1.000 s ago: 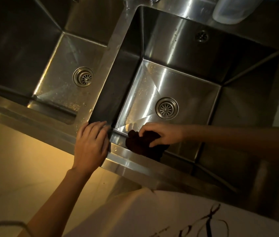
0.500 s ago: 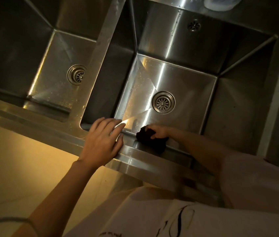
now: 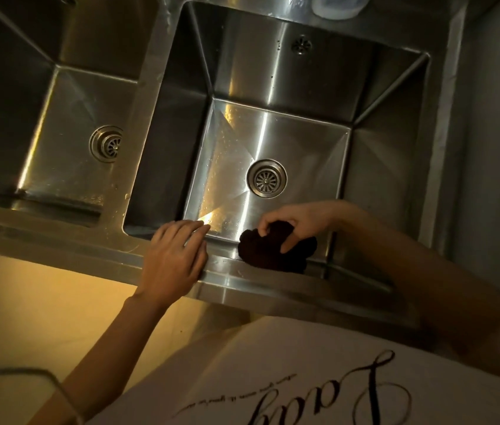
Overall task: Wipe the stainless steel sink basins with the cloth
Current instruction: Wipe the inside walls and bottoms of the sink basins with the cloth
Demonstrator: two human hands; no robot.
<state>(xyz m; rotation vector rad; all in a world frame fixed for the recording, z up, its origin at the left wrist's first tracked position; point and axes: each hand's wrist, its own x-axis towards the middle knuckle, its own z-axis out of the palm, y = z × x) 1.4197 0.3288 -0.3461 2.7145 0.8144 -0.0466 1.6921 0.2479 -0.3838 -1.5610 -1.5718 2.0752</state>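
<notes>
Two stainless steel basins sit side by side under me. The right basin (image 3: 297, 139) has a round drain (image 3: 266, 178) in its floor. The left basin (image 3: 67, 118) has its own drain (image 3: 107, 143). My right hand (image 3: 299, 220) reaches down into the right basin and grips a dark bunched cloth (image 3: 268, 248), held against the near wall where it meets the floor. My left hand (image 3: 175, 256) rests flat on the sink's front rim (image 3: 89, 250), fingers straight and reaching over the edge.
A translucent plastic container (image 3: 339, 6) stands on the back ledge behind the right basin. An overflow hole (image 3: 301, 45) is in that basin's back wall. A steel divider (image 3: 147, 96) separates the basins. Pale floor lies below the front rim.
My right hand and the cloth have slid right along the near wall of the right basin. My left hand has shifted right along the front rim.
</notes>
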